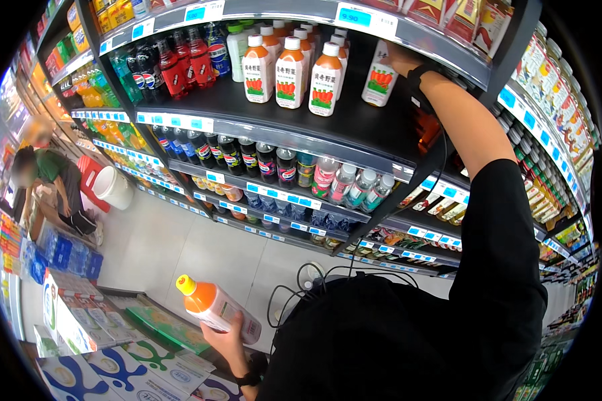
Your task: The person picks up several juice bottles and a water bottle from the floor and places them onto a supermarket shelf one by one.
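My left hand is closed round a large orange juice bottle with a yellow cap, held tilted over the aisle. My right hand reaches onto the upper shelf and touches the top of a white-labelled juice bottle; its fingers are partly hidden, so the grip is unclear. To the left of that bottle, across a gap on the dark shelf board, stand rows of white-capped carrot juice bottles. Bottles of red drink are farther left.
Lower shelves hold cola bottles and pink and teal drinks. Milk cartons are stacked at bottom left. Two people, one in a green shirt, are at the far left near a white bucket. Black cables loop near my body.
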`<action>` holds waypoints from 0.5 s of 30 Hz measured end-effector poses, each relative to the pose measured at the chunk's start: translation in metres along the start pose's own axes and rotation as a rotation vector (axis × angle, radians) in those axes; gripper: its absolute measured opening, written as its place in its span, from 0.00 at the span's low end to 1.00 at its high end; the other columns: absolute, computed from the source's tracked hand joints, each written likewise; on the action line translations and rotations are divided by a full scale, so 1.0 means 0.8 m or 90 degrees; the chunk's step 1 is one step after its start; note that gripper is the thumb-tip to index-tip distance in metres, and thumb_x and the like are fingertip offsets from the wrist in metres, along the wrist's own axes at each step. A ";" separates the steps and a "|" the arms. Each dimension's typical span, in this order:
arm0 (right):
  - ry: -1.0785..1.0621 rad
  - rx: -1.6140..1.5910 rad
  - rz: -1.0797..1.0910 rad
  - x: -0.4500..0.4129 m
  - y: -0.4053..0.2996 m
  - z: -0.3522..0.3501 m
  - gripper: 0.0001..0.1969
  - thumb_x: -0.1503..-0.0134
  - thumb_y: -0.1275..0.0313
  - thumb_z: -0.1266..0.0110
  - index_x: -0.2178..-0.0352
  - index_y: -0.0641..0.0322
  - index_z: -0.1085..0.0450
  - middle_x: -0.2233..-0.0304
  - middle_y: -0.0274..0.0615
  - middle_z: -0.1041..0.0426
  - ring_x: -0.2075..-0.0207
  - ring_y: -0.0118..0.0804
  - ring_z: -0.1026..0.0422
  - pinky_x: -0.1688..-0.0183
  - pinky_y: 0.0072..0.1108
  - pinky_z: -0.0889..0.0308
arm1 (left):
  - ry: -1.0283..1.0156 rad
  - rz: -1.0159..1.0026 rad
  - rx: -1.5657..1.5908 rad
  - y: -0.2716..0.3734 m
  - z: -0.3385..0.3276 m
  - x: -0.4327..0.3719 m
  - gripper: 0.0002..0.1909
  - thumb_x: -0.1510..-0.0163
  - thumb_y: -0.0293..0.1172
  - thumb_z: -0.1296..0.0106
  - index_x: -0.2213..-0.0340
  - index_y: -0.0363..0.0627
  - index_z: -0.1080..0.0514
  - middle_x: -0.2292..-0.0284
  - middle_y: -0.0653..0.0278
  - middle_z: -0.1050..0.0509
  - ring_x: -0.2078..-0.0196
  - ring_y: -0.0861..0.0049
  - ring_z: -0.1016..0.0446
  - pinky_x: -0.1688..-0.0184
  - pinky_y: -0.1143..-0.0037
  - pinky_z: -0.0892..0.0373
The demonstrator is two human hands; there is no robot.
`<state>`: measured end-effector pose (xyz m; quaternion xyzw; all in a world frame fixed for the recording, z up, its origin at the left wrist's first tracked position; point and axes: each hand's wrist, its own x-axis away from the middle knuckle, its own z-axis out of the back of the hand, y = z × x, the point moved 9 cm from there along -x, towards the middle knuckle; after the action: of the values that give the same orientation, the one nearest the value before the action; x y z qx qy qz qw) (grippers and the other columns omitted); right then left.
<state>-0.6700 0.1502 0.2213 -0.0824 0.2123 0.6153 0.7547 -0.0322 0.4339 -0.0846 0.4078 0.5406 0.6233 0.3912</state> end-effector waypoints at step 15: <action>-0.062 0.214 -0.064 0.000 0.031 -0.007 0.22 0.48 0.66 0.45 0.53 0.65 0.35 0.62 0.55 0.26 0.59 0.55 0.27 0.56 0.37 0.32 | 0.023 -0.058 0.007 0.032 -0.025 0.009 0.30 0.64 0.29 0.33 0.58 0.33 0.34 0.67 0.61 0.28 0.65 0.75 0.30 0.58 0.74 0.33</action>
<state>-0.6952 0.1535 0.2194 0.0642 0.2705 0.5357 0.7973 -0.0548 0.4310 -0.0599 0.3738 0.5690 0.6091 0.4069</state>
